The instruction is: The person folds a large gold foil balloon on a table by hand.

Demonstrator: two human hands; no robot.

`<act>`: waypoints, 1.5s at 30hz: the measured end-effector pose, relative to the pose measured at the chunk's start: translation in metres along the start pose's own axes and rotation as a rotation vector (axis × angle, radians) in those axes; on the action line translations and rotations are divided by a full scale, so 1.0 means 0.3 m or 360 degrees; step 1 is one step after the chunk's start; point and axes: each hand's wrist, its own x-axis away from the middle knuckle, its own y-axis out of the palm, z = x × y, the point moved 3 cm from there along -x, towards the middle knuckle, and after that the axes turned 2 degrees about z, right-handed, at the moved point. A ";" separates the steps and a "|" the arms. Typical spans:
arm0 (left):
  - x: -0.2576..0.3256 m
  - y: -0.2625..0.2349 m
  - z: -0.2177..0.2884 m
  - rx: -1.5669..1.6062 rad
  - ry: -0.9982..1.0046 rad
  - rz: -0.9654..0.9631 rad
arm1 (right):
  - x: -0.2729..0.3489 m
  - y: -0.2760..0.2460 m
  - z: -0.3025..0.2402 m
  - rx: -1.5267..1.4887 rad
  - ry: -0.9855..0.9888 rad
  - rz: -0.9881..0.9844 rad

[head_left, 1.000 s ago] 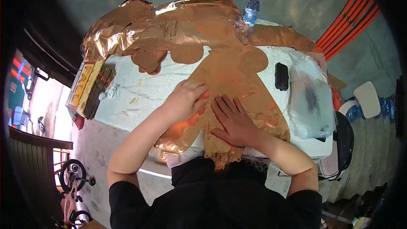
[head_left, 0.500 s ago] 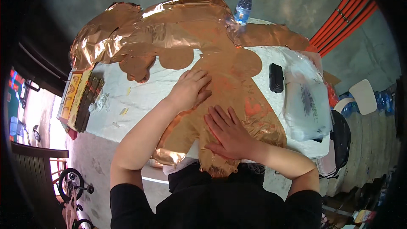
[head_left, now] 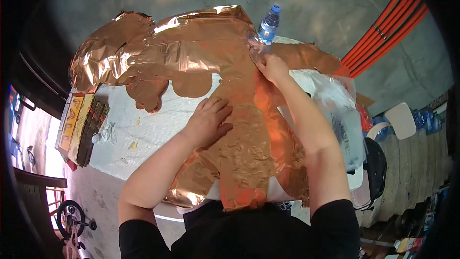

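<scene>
While the black sleeves (head_left: 335,223) are framing the near side, the copper foil sheet (head_left: 244,148) is lying on the white worktop (head_left: 158,127), its near end reaching to the person's front and its long axis running away from the body. Farther up, along the sheet's left edge, the left hand (head_left: 206,122) is resting on the foil, its fingers loosely extended, the thumb standing apart, and nothing visibly gripped. Across from it, the bright flap (head_left: 270,124) is slanting along the right side, inside the right forearm, with clear plastic bags (head_left: 342,115) lying beyond that forearm. Beyond the left hand and to its right, the right hand (head_left: 277,69) is holding the foil's far right edge, its fingers bent narrow and apparently pinching; the fingertips are partly hidden. This hand is sitting nearer the flap's far end, so the flap is trailing from its fingers back toward the body. Just past it, a bottle (head_left: 269,26) is standing near the foil.
</scene>
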 end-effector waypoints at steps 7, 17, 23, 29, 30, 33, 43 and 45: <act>0.005 -0.001 -0.016 0.0013 -0.0055 -0.0056 | -0.101 0.106 0.000 0.0557 -0.0138 -0.0108; 0.010 0.000 -0.027 0.0021 -0.0108 -0.0127 | -0.118 0.137 0.148 -0.1565 0.0605 -0.0258; 0.005 0.011 -0.028 -0.0003 -0.0093 -0.0124 | -0.113 0.084 0.133 -0.1538 0.0777 -0.0429; -0.013 0.015 -0.019 0.0046 -0.0069 -0.0101 | -0.116 0.091 0.169 -0.1503 0.0697 -0.0384; -0.009 0.011 -0.021 0.0059 -0.0069 -0.0087 | -0.114 0.094 0.156 -0.1509 0.0694 -0.0394; 0.000 -0.007 -0.019 0.0059 -0.0047 -0.0068 | -0.108 0.094 0.135 -0.1574 0.0753 -0.0327; 0.002 -0.005 -0.021 0.0037 -0.0068 -0.0087 | -0.040 0.048 0.045 -0.0335 -0.0321 0.0368; -0.002 -0.007 -0.016 0.0045 -0.0084 -0.0071 | -0.017 0.045 0.018 0.0113 -0.0579 0.0112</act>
